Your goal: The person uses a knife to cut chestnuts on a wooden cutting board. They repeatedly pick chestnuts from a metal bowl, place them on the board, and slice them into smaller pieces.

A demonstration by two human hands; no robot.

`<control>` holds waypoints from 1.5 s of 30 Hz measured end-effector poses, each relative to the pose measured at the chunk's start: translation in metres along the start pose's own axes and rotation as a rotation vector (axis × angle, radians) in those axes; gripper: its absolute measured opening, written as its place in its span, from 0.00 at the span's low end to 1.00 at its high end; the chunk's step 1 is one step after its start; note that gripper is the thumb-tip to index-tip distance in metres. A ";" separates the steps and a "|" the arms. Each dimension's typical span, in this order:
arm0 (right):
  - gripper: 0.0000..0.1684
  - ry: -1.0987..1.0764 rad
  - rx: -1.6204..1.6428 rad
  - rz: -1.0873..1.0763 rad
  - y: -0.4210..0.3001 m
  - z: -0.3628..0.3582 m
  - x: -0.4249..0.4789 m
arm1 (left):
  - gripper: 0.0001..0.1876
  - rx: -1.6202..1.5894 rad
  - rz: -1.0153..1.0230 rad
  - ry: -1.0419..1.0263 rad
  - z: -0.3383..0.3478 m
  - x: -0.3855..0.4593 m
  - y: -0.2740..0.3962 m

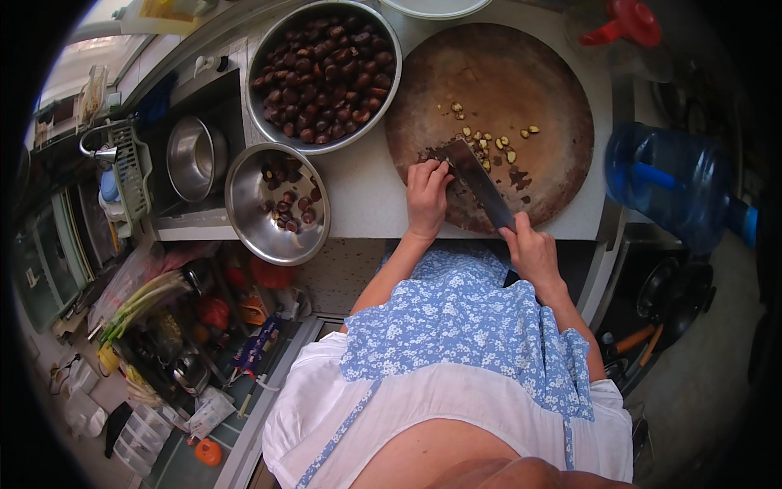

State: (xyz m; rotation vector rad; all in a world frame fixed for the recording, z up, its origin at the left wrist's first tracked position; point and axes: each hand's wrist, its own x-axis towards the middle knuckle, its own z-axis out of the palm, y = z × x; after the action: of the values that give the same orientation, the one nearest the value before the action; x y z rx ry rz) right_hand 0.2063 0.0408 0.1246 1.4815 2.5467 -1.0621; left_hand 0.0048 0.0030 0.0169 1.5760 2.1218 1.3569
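My right hand (533,250) grips the handle end of a broad-bladed kitchen knife (482,183), its blade slanting up and left over a round wooden chopping board (519,73). Beside the far end of the blade, my left hand (429,202) rests on the board with fingers bent together. Whatever may be under those fingertips is hidden. Small yellow pieces of cut chestnut (482,147) lie just beyond the blade. Dark brown shell scraps (519,179) are scattered to its right, and more lie by my left fingertips.
Left of the board stands a large steel bowl (319,149) heaped with brown chestnuts (324,73). A smaller steel bowl (243,205) with several chestnuts overhangs the counter's front edge. Another steel bowl (183,160) sits in the sink. A blue water bottle (666,177) lies at right.
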 end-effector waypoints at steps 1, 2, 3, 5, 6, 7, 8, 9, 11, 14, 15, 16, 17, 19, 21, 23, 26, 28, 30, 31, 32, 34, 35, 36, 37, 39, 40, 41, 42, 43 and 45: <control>0.11 -0.013 0.003 0.007 -0.001 -0.001 0.000 | 0.16 0.005 -0.004 -0.003 0.000 0.000 0.000; 0.11 -0.027 0.006 0.014 -0.002 -0.002 0.001 | 0.16 0.009 -0.007 -0.007 0.000 0.001 0.000; 0.11 -0.040 0.006 0.022 -0.003 -0.003 0.002 | 0.16 0.012 -0.011 -0.010 0.000 0.002 0.000; 0.12 -0.065 0.010 0.035 -0.004 -0.005 0.003 | 0.16 0.003 0.000 -0.006 0.000 0.004 0.000; 0.12 -0.079 0.013 0.042 -0.004 -0.006 0.004 | 0.16 -0.001 0.005 -0.004 0.000 0.004 0.000; 0.12 -0.095 0.015 0.033 -0.003 -0.006 0.005 | 0.16 -0.008 0.017 -0.008 0.000 0.005 -0.001; 0.13 -0.110 0.017 0.024 -0.002 -0.007 0.006 | 0.16 -0.016 0.029 -0.012 0.000 0.005 -0.003; 0.13 -0.127 0.019 0.014 0.000 -0.008 0.008 | 0.16 -0.022 0.039 -0.015 0.000 0.006 -0.005; 0.14 -0.176 0.022 0.009 0.004 -0.015 0.013 | 0.16 -0.033 0.055 -0.019 0.001 0.003 -0.007; 0.15 -0.228 0.003 -0.003 0.002 -0.019 0.022 | 0.16 -0.017 0.070 -0.020 0.001 0.005 -0.009; 0.16 -0.243 -0.008 -0.007 0.001 -0.019 0.024 | 0.16 -0.008 0.073 -0.019 0.001 0.005 -0.009; 0.16 -0.240 -0.012 0.008 0.001 -0.015 0.025 | 0.16 -0.003 0.079 -0.023 0.002 0.005 -0.008; 0.16 -0.238 -0.016 0.022 0.002 -0.006 0.024 | 0.16 0.002 0.084 -0.027 0.002 0.004 -0.007; 0.17 -0.223 -0.043 0.050 -0.002 0.005 0.025 | 0.16 0.000 0.089 -0.024 0.003 0.004 -0.008; 0.17 -0.199 -0.085 0.070 -0.012 0.014 0.026 | 0.16 -0.007 0.084 -0.010 0.002 0.004 -0.009; 0.17 -0.205 -0.095 0.102 -0.011 0.017 0.027 | 0.17 -0.014 0.076 -0.007 0.001 0.003 -0.011; 0.18 -0.192 -0.084 0.118 -0.011 0.011 0.030 | 0.17 -0.035 0.052 -0.064 -0.005 0.008 -0.004; 0.18 -0.195 -0.081 0.145 -0.011 0.004 0.033 | 0.17 -0.021 0.027 -0.127 -0.011 0.014 0.000; 0.21 -0.178 0.038 0.139 -0.003 -0.003 0.039 | 0.17 0.016 -0.005 -0.187 -0.012 0.020 0.002; 0.22 -0.172 0.098 0.137 0.002 -0.005 0.041 | 0.16 0.018 -0.010 -0.184 -0.012 0.021 0.002; 0.24 -0.200 0.146 0.183 0.004 -0.005 0.042 | 0.16 0.022 -0.014 -0.180 -0.012 0.021 0.002; 0.23 -0.166 0.253 0.227 0.011 0.001 0.038 | 0.16 0.035 -0.011 -0.157 -0.010 0.023 0.002; 0.23 -0.149 0.306 0.249 0.013 0.006 0.035 | 0.16 0.046 -0.007 -0.138 -0.007 0.020 0.001; 0.23 -0.128 0.336 0.245 0.015 0.012 0.032 | 0.16 0.052 -0.009 -0.118 -0.004 0.017 0.001; 0.22 -0.106 0.366 0.240 0.016 0.019 0.029 | 0.17 0.044 -0.016 -0.095 -0.002 0.015 0.002; 0.22 -0.113 0.459 0.304 0.011 0.019 0.025 | 0.18 0.028 -0.027 -0.050 0.001 0.013 0.001; 0.21 -0.143 0.520 0.368 0.000 0.013 0.026 | 0.18 0.009 -0.024 -0.027 0.000 0.012 -0.001; 0.21 -0.173 0.582 0.432 -0.007 0.009 0.026 | 0.18 -0.009 -0.020 -0.004 0.000 0.010 -0.003; 0.19 -0.182 0.629 0.437 -0.009 0.009 0.023 | 0.18 -0.031 -0.020 0.015 -0.001 0.009 -0.002; 0.19 -0.149 0.617 0.406 -0.009 0.010 0.020 | 0.17 -0.104 -0.120 -0.001 -0.003 0.008 0.000; 0.18 -0.084 0.593 0.340 -0.004 0.017 0.017 | 0.17 -0.247 -0.317 -0.032 -0.008 0.007 0.004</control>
State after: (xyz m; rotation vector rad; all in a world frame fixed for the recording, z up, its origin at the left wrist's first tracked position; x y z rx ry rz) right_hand 0.1884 0.0433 0.1085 1.8358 1.8988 -1.8548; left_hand 0.0000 0.0049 0.0269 1.1068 1.9882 1.4060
